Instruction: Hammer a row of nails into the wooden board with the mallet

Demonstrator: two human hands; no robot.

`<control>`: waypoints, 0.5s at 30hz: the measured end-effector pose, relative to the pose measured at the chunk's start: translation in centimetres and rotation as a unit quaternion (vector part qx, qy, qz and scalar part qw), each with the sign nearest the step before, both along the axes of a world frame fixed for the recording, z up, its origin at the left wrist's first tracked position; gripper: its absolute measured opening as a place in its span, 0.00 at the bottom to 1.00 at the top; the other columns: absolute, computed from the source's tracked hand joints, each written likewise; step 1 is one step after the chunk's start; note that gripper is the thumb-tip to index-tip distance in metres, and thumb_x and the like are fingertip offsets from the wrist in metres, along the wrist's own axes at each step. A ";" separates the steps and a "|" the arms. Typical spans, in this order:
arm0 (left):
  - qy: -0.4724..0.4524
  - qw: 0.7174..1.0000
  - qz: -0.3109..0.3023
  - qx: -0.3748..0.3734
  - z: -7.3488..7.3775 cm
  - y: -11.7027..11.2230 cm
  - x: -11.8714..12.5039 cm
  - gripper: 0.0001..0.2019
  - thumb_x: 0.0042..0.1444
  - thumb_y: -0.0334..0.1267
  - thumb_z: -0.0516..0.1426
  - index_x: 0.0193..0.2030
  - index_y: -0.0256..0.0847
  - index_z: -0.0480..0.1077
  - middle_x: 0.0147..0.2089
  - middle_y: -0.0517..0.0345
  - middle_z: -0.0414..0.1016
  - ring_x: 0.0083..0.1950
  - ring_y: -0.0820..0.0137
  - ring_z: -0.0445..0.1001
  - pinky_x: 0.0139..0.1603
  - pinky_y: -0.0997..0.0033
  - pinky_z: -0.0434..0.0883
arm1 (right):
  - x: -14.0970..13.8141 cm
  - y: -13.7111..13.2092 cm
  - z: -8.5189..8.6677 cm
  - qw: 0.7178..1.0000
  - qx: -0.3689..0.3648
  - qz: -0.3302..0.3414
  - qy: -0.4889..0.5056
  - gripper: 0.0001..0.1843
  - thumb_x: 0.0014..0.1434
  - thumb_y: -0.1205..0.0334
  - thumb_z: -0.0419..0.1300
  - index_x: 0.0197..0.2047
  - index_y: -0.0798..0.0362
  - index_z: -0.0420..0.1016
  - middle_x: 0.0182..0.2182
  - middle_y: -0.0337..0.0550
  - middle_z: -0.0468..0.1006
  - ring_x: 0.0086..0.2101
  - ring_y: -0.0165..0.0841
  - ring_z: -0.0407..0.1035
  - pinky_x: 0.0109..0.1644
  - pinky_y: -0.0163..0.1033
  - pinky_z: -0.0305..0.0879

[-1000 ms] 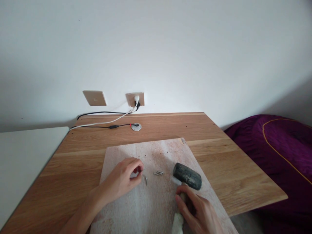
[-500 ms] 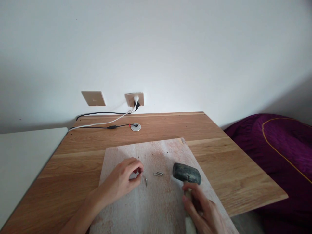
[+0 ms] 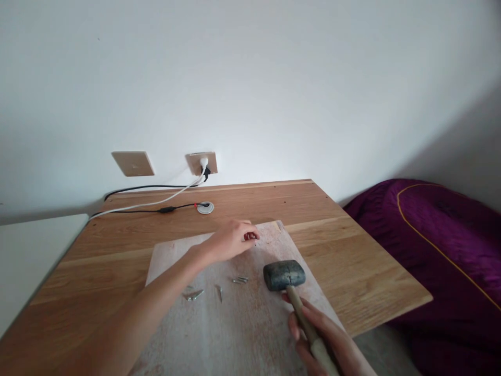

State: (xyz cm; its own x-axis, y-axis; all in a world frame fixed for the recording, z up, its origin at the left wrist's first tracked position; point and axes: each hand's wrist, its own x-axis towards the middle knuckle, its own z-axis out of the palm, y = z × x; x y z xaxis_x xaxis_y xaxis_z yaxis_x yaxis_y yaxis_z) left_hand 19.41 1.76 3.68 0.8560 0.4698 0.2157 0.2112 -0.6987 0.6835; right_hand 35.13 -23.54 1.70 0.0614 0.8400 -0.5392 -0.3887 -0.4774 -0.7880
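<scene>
My right hand (image 3: 319, 334) is wrapped round the pale handle of a rubber mallet (image 3: 284, 275). The mallet's dark head is over the right part of a whitish, worn board (image 3: 219, 339). Near the board's far edge, my left hand (image 3: 237, 240) is closed in a pinch above a small dark hole. What its fingertips hold is too small to make out. Silver screws lie loose on the board: a pair (image 3: 193, 295) beside my left forearm, a single screw (image 3: 219, 292), and a small group (image 3: 240, 280) left of the mallet.
Under the board is a wooden table (image 3: 376, 266). Black and white cables (image 3: 156, 202) run along its back to a wall socket (image 3: 201, 163) and a round cable grommet (image 3: 205, 208). A white surface (image 3: 35, 261) is at the left, a purple fabric-covered thing (image 3: 376, 209) at the right.
My left hand has moved from beside the loose screws to the board's far edge, uncovering more screws. The mallet's handle is now tilted more, its head still over the board. The view has shifted slightly.
</scene>
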 end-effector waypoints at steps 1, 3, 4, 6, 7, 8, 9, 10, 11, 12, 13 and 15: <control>0.003 1.000 -0.010 0.011 -0.5 0.3 0.8 0.05 0.65 0.28 0.63 0.42 0.39 0.82 0.42 0.55 0.84 0.41 0.68 0.80 0.45 0.71 0.71 | 0.1 0.0 0.0 1.000 -0.004 0.001 0.028 0.27 0.64 0.33 0.65 0.42 0.51 0.75 0.21 0.30 0.70 0.11 0.18 0.53 0.13 0.24 0.47; -0.002 0.999 -0.032 0.030 -1.5 0.7 2.0 0.06 0.65 0.28 0.63 0.44 0.40 0.83 0.45 0.53 0.85 0.44 0.66 0.81 0.48 0.70 0.71 | 0.4 -0.2 0.0 0.998 -0.006 -0.021 0.062 0.28 0.59 0.35 0.71 0.47 0.50 0.74 0.24 0.28 0.71 0.11 0.16 0.50 0.12 0.24 0.45; -0.009 0.998 -0.043 0.036 -1.9 0.7 2.3 0.07 0.66 0.28 0.63 0.45 0.40 0.83 0.46 0.53 0.85 0.46 0.65 0.81 0.49 0.70 0.71 | 0.5 -0.4 0.1 0.998 -0.004 -0.039 0.044 0.30 0.57 0.36 0.73 0.51 0.49 0.74 0.26 0.28 0.72 0.11 0.16 0.51 0.12 0.24 0.46; -0.028 0.998 -0.055 0.033 -2.4 0.8 2.7 0.08 0.65 0.26 0.63 0.44 0.40 0.83 0.46 0.53 0.85 0.46 0.65 0.82 0.50 0.70 0.72 | 0.8 -0.7 0.2 0.996 -0.004 -0.078 -0.041 0.35 0.59 0.34 0.71 0.58 0.49 0.73 0.28 0.30 0.74 0.12 0.18 0.53 0.13 0.25 0.48; -0.037 0.997 -0.056 0.026 -2.6 0.8 2.9 0.08 0.65 0.25 0.62 0.44 0.40 0.83 0.45 0.53 0.86 0.45 0.66 0.82 0.49 0.71 0.72 | 1.0 -0.9 0.3 0.991 -0.006 -0.094 -0.096 0.38 0.60 0.33 0.70 0.63 0.49 0.71 0.29 0.32 0.76 0.12 0.19 0.55 0.13 0.26 0.50; -0.044 0.997 -0.054 0.017 -2.7 0.9 3.0 0.09 0.65 0.24 0.62 0.43 0.40 0.83 0.44 0.53 0.86 0.44 0.67 0.82 0.48 0.72 0.72 | 1.1 -1.0 0.4 0.983 -0.008 -0.105 -0.153 0.41 0.60 0.31 0.68 0.66 0.49 0.69 0.30 0.33 0.77 0.13 0.20 0.57 0.14 0.27 0.51; -0.051 0.997 -0.050 0.007 -2.8 0.9 3.2 0.09 0.64 0.24 0.62 0.42 0.39 0.83 0.43 0.54 0.86 0.43 0.67 0.82 0.46 0.72 0.72 | 1.3 -1.0 0.5 0.973 -0.008 -0.107 -0.207 0.44 0.62 0.30 0.66 0.70 0.49 0.67 0.28 0.33 0.77 0.13 0.21 0.58 0.15 0.27 0.52; -0.056 0.997 -0.047 -0.003 -2.9 1.0 3.3 0.08 0.64 0.24 0.63 0.42 0.39 0.83 0.42 0.54 0.86 0.41 0.68 0.81 0.45 0.73 0.72 | 1.5 -1.0 0.5 0.962 -0.007 -0.099 -0.255 0.45 0.63 0.29 0.63 0.73 0.49 0.65 0.24 0.31 0.75 0.13 0.23 0.58 0.16 0.28 0.53; -0.061 0.997 -0.046 -0.010 -3.1 1.0 3.6 0.09 0.63 0.23 0.63 0.41 0.39 0.83 0.41 0.55 0.86 0.40 0.68 0.81 0.44 0.73 0.72 | 1.6 -0.9 0.6 0.951 -0.003 -0.083 -0.296 0.46 0.66 0.29 0.60 0.74 0.50 0.63 0.20 0.29 0.72 0.12 0.24 0.57 0.16 0.29 0.53; -0.064 0.997 -0.047 -0.013 -3.2 1.0 3.8 0.09 0.63 0.23 0.63 0.42 0.39 0.83 0.41 0.55 0.85 0.40 0.68 0.81 0.44 0.73 0.72 | 1.8 -0.7 0.6 0.942 0.000 -0.061 -0.330 0.46 0.68 0.29 0.58 0.75 0.52 0.62 0.15 0.26 0.67 0.12 0.25 0.56 0.17 0.29 0.52; -0.066 0.997 -0.048 -0.013 -3.4 1.0 4.0 0.10 0.62 0.22 0.63 0.42 0.39 0.83 0.41 0.55 0.86 0.40 0.68 0.81 0.44 0.73 0.72 | 1.9 -0.5 0.6 0.933 0.002 -0.038 -0.358 0.45 0.69 0.30 0.55 0.76 0.54 0.61 0.12 0.24 0.62 0.11 0.26 0.55 0.16 0.29 0.51; -0.075 0.996 -0.048 -0.013 -3.9 1.0 4.3 0.12 0.60 0.20 0.62 0.43 0.39 0.83 0.43 0.55 0.86 0.41 0.68 0.81 0.44 0.73 0.72 | 1.9 -0.1 0.5 0.917 -0.004 -0.004 -0.398 0.43 0.72 0.32 0.51 0.76 0.56 0.61 0.10 0.23 0.60 0.11 0.28 0.56 0.16 0.30 0.51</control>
State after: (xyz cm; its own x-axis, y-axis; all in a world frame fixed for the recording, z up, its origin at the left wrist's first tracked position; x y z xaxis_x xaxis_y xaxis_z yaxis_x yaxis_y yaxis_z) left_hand 23.70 2.72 -0.18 0.8561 0.3952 0.3330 0.0392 -0.6921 0.7207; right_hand 37.08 -23.69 2.20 0.4442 0.8343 -0.3266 0.3046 -0.4834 -0.8207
